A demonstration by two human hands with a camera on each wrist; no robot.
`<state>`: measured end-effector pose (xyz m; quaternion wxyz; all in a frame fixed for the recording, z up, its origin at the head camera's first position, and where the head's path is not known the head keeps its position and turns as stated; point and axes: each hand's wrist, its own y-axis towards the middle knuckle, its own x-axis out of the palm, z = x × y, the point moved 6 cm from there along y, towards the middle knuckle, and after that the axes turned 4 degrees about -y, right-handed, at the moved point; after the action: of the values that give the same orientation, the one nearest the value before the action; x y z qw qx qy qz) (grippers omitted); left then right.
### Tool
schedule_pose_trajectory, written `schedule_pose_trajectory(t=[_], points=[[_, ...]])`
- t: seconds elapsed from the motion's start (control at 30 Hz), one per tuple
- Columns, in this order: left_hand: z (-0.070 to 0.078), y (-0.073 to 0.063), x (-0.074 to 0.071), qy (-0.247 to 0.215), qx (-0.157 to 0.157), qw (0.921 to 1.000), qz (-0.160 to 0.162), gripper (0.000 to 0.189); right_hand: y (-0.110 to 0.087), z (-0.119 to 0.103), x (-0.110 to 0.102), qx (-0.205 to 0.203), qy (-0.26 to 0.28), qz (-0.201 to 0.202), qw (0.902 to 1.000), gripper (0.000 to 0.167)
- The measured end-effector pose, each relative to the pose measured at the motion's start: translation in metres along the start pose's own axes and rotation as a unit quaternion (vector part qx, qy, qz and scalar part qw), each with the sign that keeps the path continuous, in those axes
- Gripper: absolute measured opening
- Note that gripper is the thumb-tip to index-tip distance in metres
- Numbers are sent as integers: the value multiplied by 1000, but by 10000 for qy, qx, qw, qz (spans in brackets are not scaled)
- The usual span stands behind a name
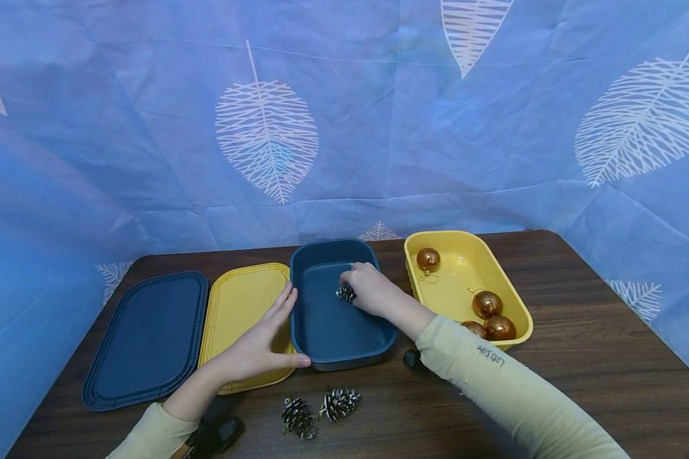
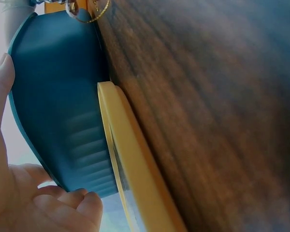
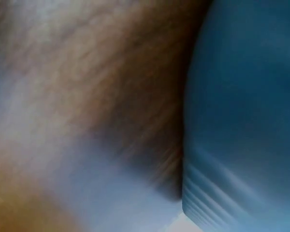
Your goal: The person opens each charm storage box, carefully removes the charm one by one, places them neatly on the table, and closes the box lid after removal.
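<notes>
Two cones [image 1: 298, 421] lie on the desk [image 1: 580, 331] just nearer than the blue box [image 1: 321, 338], closer to the left hand [image 1: 255, 347] than the right, one slanted, the other nearly sideways. Fingers spread, the left hand touches the box's left side. Inside, the right hand [image 1: 370, 292] pinches a third cone [image 1: 345, 294] between curled fingers. Leftward lie a yellow lid [image 1: 238, 303] and a blue lid [image 1: 149, 341]; rightward, the yellow box [image 1: 456, 280] holds four balls [image 1: 487, 305].
</notes>
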<state>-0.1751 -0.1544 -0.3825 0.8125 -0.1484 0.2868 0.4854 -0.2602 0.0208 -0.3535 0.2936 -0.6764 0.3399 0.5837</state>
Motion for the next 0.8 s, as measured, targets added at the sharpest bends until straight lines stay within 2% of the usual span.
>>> schedule_pose_trajectory(t=[0.17, 0.4, 0.6, 0.8], points=[[1, 0, 0, 15, -38, 10000, -10, 110, 0, 0, -1, 60, -60, 35, 10000, 25], [0, 0, 1, 34, -61, 10000, -36, 110, -11, -6, -14, -56, 386, 308, 9988, 27], [-1, 0, 1, 56, -37, 10000, -25, 111, -34, -18, -36, -355, 627, 662, 9952, 30], [0, 0, 0, 30, -16, 10000, -8, 112, -67, -28, -52, -598, 992, 889, 9893, 33]])
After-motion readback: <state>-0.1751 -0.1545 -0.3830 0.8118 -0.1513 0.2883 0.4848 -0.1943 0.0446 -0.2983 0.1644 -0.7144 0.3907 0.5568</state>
